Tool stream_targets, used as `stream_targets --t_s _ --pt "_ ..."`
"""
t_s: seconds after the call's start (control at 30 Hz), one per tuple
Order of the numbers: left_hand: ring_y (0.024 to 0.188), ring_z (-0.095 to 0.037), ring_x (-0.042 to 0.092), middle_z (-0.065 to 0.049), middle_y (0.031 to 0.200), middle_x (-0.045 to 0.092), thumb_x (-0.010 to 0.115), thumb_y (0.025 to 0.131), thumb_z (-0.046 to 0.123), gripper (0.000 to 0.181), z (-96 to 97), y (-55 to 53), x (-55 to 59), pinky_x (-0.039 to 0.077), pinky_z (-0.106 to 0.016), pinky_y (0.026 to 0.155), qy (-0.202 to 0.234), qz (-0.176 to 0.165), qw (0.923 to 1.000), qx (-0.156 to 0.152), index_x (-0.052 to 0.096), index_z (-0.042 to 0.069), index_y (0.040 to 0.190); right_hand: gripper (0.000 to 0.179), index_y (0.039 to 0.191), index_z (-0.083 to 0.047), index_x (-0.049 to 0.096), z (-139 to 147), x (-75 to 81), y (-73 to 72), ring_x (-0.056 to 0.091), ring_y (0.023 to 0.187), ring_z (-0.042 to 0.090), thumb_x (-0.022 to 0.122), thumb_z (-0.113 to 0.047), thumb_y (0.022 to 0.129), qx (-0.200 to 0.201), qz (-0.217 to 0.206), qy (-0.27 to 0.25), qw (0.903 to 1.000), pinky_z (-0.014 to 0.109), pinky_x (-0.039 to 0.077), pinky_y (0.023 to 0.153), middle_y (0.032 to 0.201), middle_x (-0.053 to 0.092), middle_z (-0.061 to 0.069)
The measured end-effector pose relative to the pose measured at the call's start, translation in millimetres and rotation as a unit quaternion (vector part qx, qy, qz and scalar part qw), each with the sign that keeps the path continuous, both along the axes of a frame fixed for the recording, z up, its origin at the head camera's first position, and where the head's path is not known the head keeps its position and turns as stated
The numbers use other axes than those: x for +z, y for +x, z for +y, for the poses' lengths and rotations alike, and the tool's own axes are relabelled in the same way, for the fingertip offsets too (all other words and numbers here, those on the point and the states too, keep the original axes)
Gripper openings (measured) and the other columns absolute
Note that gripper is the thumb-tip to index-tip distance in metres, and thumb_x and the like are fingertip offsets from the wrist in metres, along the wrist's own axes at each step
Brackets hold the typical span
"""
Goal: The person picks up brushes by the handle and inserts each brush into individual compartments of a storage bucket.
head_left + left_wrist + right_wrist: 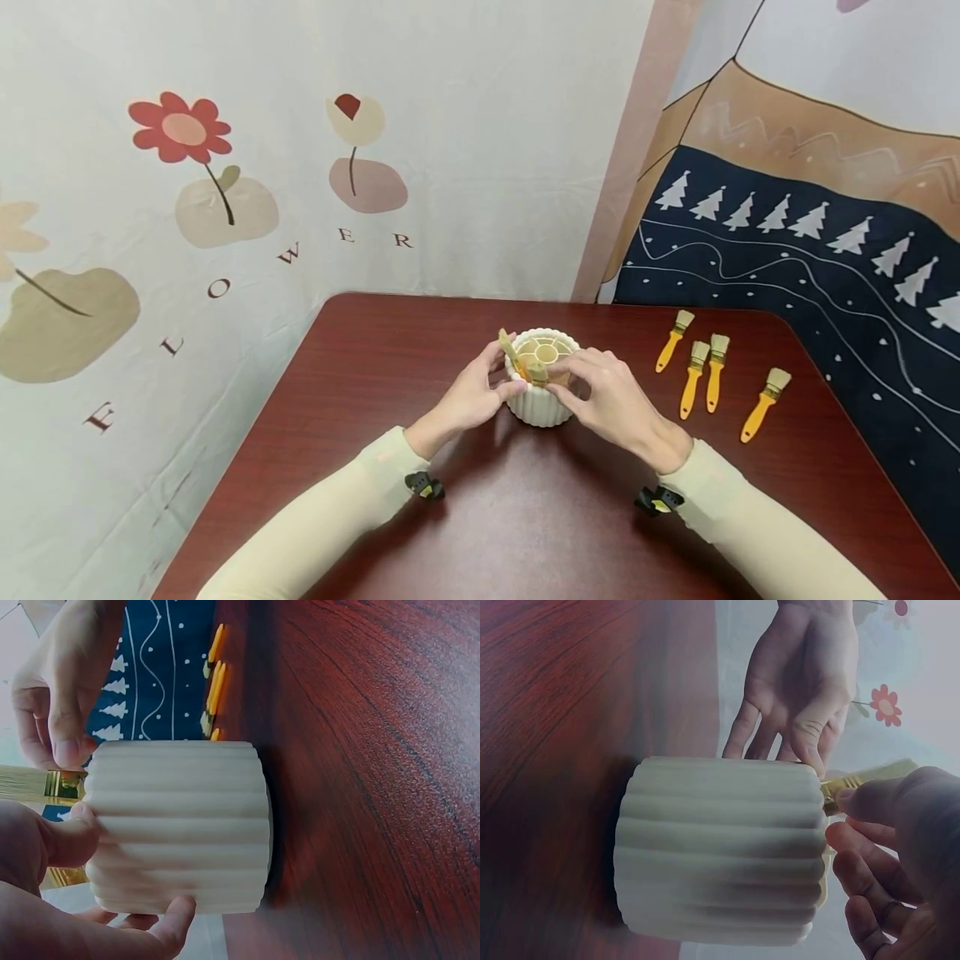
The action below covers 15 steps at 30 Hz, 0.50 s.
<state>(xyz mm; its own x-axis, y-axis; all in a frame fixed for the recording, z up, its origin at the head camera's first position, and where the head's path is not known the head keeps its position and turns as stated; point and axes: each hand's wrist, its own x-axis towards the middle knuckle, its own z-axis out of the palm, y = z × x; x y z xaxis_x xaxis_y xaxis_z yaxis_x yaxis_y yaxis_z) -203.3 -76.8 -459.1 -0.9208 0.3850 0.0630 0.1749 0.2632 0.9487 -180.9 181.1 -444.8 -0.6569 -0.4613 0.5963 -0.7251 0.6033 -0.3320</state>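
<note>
A white ribbed round holder (542, 410) with a divided top stands upright on the table. My left hand (472, 390) grips its left side, thumb near the rim and fingers along the wall in the left wrist view. My right hand (611, 398) pinches a paintbrush (889, 771) by its gold ferrule, thumb against the metal. This brush points bristles up at the near rim, its handle hidden inside the holder. A second paintbrush (507, 342) leans in the holder's left side, bristles up, beside my left fingers.
Several yellow-handled paintbrushes lie on the right of the dark red table (360, 367), among them a brush (765, 406) furthest right and a brush (674, 342) furthest back. A white flower-printed cloth (480, 150) and a navy tree-printed cloth (750, 250) hang behind.
</note>
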Motion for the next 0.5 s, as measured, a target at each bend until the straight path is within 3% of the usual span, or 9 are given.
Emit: stream_targets --t_s 0.3,0.5 --pt "0.163 -0.050 0.055 -0.031 0.176 0.053 0.075 0.111 0.001 0.080 -1.1 -4.8 -2.8 0.052 -0.059 0.134 0.005 -0.003 0.9999 -0.010 0.035 0.002 0.180 0.029 0.119 -0.012 0.088 9 3.6 -0.2 0.076 0.091 0.023 0.098 -0.007 0.092 -0.003 0.006 -0.018 0.9998 0.039 0.057 0.078 0.104 0.085 0.004" --pt "0.164 -0.049 0.055 -0.032 0.177 0.051 0.074 0.111 0.001 0.077 1.7 -0.9 -0.6 0.049 -0.060 0.136 0.018 -0.019 0.9997 0.001 0.038 0.002 0.178 0.028 0.120 -0.011 0.088 15 5.7 -1.6 0.076 0.092 0.020 0.094 -0.003 0.094 -0.012 0.002 -0.027 0.9996 0.038 0.057 0.079 0.106 0.085 0.002"
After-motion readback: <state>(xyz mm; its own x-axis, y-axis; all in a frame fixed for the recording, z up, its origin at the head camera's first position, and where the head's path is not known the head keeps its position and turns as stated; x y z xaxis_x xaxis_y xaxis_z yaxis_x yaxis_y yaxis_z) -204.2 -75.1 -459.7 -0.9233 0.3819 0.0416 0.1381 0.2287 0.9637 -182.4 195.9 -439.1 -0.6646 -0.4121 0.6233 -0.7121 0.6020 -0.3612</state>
